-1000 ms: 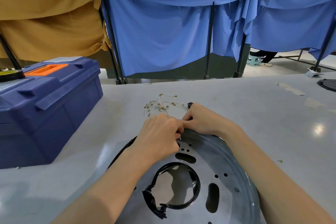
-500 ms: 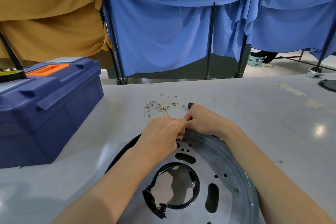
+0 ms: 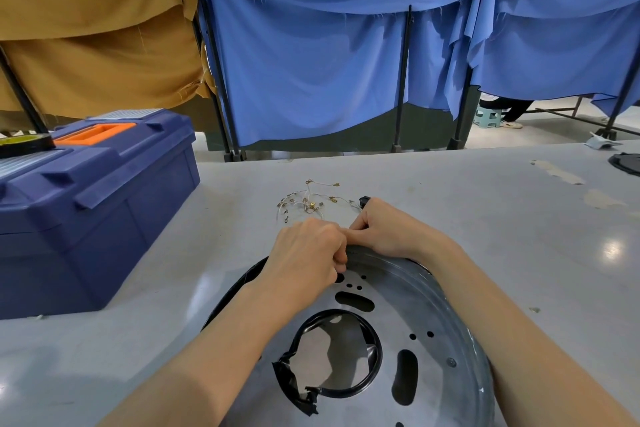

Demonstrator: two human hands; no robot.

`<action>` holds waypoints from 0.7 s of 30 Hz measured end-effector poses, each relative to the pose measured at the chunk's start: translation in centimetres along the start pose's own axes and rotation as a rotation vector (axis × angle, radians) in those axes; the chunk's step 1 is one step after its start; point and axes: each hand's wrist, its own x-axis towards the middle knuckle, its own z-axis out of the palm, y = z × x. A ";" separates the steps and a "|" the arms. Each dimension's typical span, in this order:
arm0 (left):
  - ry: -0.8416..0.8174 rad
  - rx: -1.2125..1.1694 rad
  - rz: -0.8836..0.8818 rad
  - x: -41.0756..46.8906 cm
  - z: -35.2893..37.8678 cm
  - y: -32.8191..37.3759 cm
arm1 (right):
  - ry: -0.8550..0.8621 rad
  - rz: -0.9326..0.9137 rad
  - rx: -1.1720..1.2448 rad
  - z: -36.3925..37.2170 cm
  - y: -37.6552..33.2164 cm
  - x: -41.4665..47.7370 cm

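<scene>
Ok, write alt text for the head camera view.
The left hand and right hand, both bare, pinch the far rim of a round perforated metal disc on a grey table. Thin wires with terminals lie just beyond; a blue toolbox stands at the left.

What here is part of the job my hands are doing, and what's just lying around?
In hand: round grey metal plate, far rim gripped by left hand and right hand; probably the thin gold-tipped wire tangle beyond.
Lying about: dark blue plastic toolbox; black tape roll on it; black disc at far right.
</scene>
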 end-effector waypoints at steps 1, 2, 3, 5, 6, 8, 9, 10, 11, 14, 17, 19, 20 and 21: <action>-0.013 0.001 0.008 -0.1 0.0 0.1 | 0.003 -0.003 -0.004 0.0 0.0 0.0; -0.020 0.002 0.015 -0.1 -0.1 0.1 | 0.004 -0.006 -0.010 0.0 0.0 0.0; -0.025 0.005 0.020 -0.2 -0.1 0.2 | 0.003 -0.007 -0.014 0.0 0.0 0.0; -0.030 0.013 0.024 -0.1 -0.1 0.2 | 0.001 -0.005 -0.014 0.0 0.1 0.0; -0.031 0.014 0.025 -0.1 -0.1 0.2 | 0.000 -0.003 -0.014 0.0 0.1 0.1; -0.026 0.004 0.026 -0.1 -0.1 0.1 | 0.001 -0.001 -0.018 0.0 0.2 0.1; -0.022 -0.007 0.026 -0.1 -0.1 0.0 | 0.002 0.000 -0.018 0.0 0.2 0.1; -0.017 -0.020 0.026 -0.2 -0.1 0.0 | 0.004 0.001 -0.016 0.0 0.3 0.1; -0.011 -0.033 0.026 -0.2 -0.1 -0.1 | 0.005 0.001 -0.013 0.0 0.3 0.1; -0.002 -0.077 0.018 -0.2 0.0 -0.2 | 0.002 -0.001 -0.015 0.0 0.2 0.1; -0.004 -0.099 0.017 -0.2 0.0 -0.3 | -0.001 0.005 -0.020 -0.1 0.1 0.1; -0.003 -0.102 0.018 -0.1 0.0 -0.3 | -0.002 0.007 -0.022 -0.1 0.1 0.1; -0.001 -0.108 0.017 -0.1 0.1 -0.4 | 0.000 0.010 -0.021 -0.1 0.0 0.1; 0.002 -0.114 0.013 0.0 0.1 -0.4 | 0.000 0.014 -0.020 -0.1 0.0 0.1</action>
